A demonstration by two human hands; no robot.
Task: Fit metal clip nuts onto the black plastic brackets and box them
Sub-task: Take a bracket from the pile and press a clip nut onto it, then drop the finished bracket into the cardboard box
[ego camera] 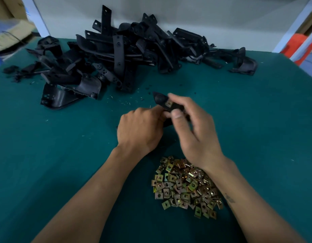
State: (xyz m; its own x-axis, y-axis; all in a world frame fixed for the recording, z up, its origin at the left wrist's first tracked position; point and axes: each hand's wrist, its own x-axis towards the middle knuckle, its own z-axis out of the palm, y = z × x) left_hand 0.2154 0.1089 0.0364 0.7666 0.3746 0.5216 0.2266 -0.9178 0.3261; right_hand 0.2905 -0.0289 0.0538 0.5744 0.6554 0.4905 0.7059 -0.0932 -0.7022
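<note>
Head view, looking down at a green counter (pixel 257 120). At the centre, a black plastic bracket (pixel 160 99) is held just above the counter between two hands. Its long axis runs diagonally, from a pointed tip up and to the left down toward the right, where it disappears under the fingers. A metal clip nut (pixel 168 103), brass-coloured and square, sits on the bracket near the middle of the visible part, just beside the right thumb; whether it is pushed fully home cannot be told.

The right hand (pixel 193 130) comes in from the lower right, its thumb and fingers curled round the bracket's lower end, pinching it. The left hand (pixel 139 130) lies immediately to the left, knuckles up, fingers curled in toward the bracket's underside; its fingertips are hidden, so its exact hold is unclear. Both hands are equally close to the piece.

Near the person, directly below the right wrist, lies a loose heap of clip nuts (pixel 185 186). That heap is nearer the right hand, so a next nut would most easily come from that side.

Further away, at the back of the counter, a large tangled pile of brackets (pixel 120 55) waits. No box is clearly identifiable.
</note>
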